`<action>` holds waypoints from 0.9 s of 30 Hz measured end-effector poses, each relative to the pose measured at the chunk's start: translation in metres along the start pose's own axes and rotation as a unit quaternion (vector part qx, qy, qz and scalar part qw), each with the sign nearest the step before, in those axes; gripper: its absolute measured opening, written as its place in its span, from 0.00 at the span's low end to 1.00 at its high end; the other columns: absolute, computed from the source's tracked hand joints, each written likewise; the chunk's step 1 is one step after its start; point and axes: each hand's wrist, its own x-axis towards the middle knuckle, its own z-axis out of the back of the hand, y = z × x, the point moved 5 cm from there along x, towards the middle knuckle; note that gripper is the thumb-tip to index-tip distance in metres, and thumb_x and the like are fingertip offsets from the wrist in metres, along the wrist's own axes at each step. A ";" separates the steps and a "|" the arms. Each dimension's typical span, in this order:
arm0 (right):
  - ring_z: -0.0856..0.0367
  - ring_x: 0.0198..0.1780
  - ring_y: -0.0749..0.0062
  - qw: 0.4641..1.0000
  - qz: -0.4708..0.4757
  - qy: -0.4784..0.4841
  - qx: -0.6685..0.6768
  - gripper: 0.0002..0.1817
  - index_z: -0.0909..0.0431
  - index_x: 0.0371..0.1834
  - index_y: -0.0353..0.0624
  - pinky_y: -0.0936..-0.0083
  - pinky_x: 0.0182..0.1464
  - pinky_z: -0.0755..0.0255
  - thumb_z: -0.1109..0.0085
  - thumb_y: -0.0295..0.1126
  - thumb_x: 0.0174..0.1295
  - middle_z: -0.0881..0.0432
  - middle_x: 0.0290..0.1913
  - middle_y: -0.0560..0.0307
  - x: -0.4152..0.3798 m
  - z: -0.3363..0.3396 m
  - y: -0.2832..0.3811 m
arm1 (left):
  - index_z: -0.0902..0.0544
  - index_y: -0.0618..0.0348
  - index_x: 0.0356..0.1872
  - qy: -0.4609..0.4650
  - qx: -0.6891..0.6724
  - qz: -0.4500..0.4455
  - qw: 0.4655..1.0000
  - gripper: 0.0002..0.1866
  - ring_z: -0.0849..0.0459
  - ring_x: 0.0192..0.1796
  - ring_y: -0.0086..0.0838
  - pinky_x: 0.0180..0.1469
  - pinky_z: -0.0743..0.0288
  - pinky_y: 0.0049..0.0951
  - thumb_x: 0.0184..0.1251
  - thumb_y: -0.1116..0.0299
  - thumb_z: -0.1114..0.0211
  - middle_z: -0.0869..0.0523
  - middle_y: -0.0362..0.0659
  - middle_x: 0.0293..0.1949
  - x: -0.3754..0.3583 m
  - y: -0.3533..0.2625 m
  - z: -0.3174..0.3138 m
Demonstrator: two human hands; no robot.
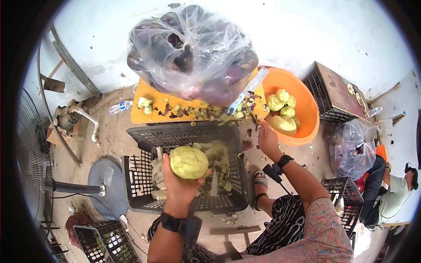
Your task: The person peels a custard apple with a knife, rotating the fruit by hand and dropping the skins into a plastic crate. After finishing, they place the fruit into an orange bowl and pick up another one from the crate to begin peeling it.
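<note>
My left hand [180, 186] cups a round, pale green peeled eggplant [189, 162] above a black plastic crate [186, 131]. Peelings and pale scraps [217, 175] lie inside that crate. My right hand [268, 139] is closed around a slim, dark tool [254, 116] at the right end of the orange board; its working end is hard to make out. Beyond it, a large clear plastic bag [193, 52] of purple eggplants sits on the orange board [142, 109], which is strewn with peel bits. An orange basin [309, 114] beside the board contains several peeled eggplants [284, 125].
A cleaver-like blade [256, 81] lies on the board's right side. At left stand a fan [35, 175] and its round base [103, 186]. Crates [344, 193] and a bag [353, 144] are at right, near another seated person [394, 197]. A water bottle [120, 107] lies on the floor.
</note>
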 end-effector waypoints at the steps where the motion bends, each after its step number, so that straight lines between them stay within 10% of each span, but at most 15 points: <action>1: 0.20 0.26 0.47 0.997 -0.080 -0.011 0.014 0.14 0.27 0.54 0.42 0.57 0.31 0.29 0.49 0.30 0.67 0.21 0.23 0.45 0.005 0.004 -0.012 | 0.26 0.51 0.59 0.005 0.001 0.001 1.000 0.40 0.16 0.38 0.47 0.27 0.28 0.29 0.66 0.27 0.60 0.17 0.47 0.47 0.001 0.001 0.000; 7: 0.18 0.32 0.44 0.982 -0.181 -0.033 -0.034 0.14 0.25 0.51 0.39 0.55 0.34 0.28 0.47 0.35 0.67 0.18 0.26 0.41 0.034 0.006 -0.052 | 0.26 0.52 0.60 0.013 0.004 0.004 1.000 0.39 0.16 0.38 0.47 0.27 0.27 0.30 0.67 0.28 0.60 0.16 0.47 0.47 -0.001 -0.001 0.001; 19: 0.19 0.33 0.37 0.994 -0.051 0.050 -0.085 0.13 0.23 0.50 0.37 0.51 0.35 0.27 0.51 0.28 0.65 0.19 0.29 0.33 0.017 -0.020 -0.023 | 0.26 0.53 0.61 -0.017 -0.002 0.004 1.000 0.41 0.15 0.40 0.50 0.27 0.23 0.32 0.65 0.27 0.57 0.17 0.49 0.49 0.007 -0.001 0.005; 27: 0.18 0.32 0.44 0.968 -0.024 0.250 0.024 0.16 0.24 0.55 0.38 0.57 0.34 0.26 0.53 0.26 0.65 0.20 0.27 0.38 -0.015 0.012 0.060 | 0.26 0.53 0.60 -0.008 0.010 -0.005 1.000 0.41 0.15 0.39 0.48 0.29 0.23 0.30 0.65 0.27 0.58 0.17 0.49 0.49 0.005 0.004 0.002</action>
